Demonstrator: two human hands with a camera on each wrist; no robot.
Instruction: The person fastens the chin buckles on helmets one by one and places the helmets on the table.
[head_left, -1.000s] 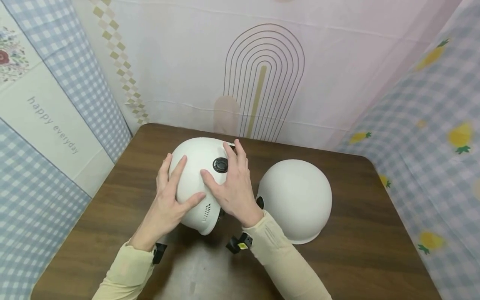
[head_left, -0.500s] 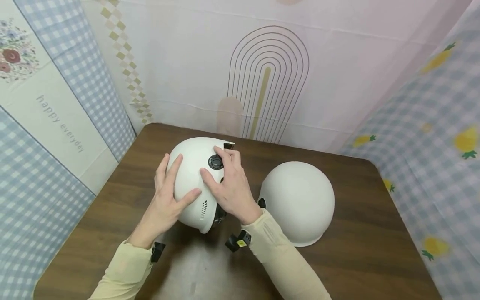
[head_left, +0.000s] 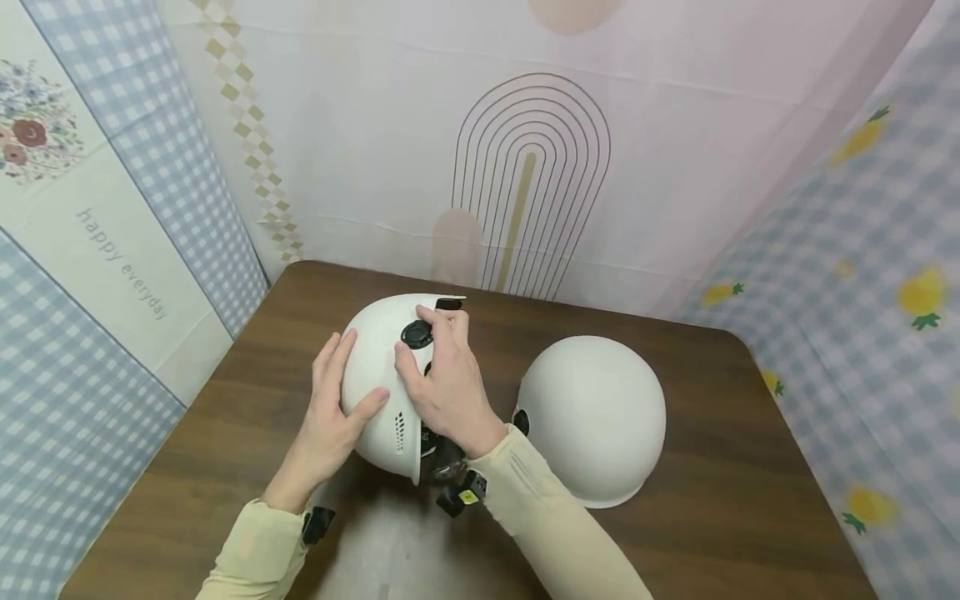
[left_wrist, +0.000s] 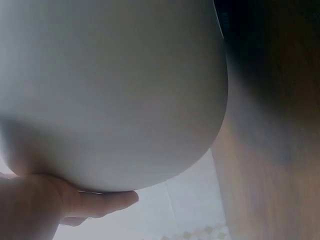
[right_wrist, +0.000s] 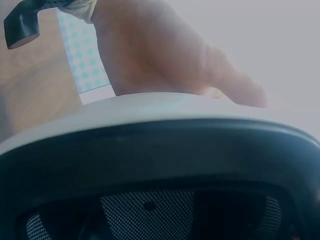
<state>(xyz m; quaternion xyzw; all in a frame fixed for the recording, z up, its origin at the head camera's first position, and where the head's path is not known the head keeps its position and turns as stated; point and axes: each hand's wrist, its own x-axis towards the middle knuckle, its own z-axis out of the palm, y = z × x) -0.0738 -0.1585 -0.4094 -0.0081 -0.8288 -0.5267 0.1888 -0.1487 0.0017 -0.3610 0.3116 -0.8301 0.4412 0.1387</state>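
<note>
A white helmet [head_left: 375, 367] is tilted on its side towards the left of the table, its open side facing right. My left hand [head_left: 330, 408] holds its left side, thumb on the near shell and fingers round the far side. My right hand [head_left: 446, 375] grips the shell near its rim, thumb and fingers about a round black disc [head_left: 417, 334]. A dark, glossy part [head_left: 444, 462] shows under the rim. In the right wrist view, the helmet's dark rim [right_wrist: 150, 150] and mesh lining [right_wrist: 150, 215] fill the lower half. The left wrist view shows its smooth shell [left_wrist: 115, 100].
A second white helmet [head_left: 592, 417] lies dome up on the right, close to my right forearm. The brown wooden table [head_left: 712, 500] has a patterned cloth [head_left: 360, 142] hanging behind it and checked cloths at both sides.
Both hands have turned the helmet, so its disc has shifted left and more of the open side and dark part show. The second helmet stays in place.
</note>
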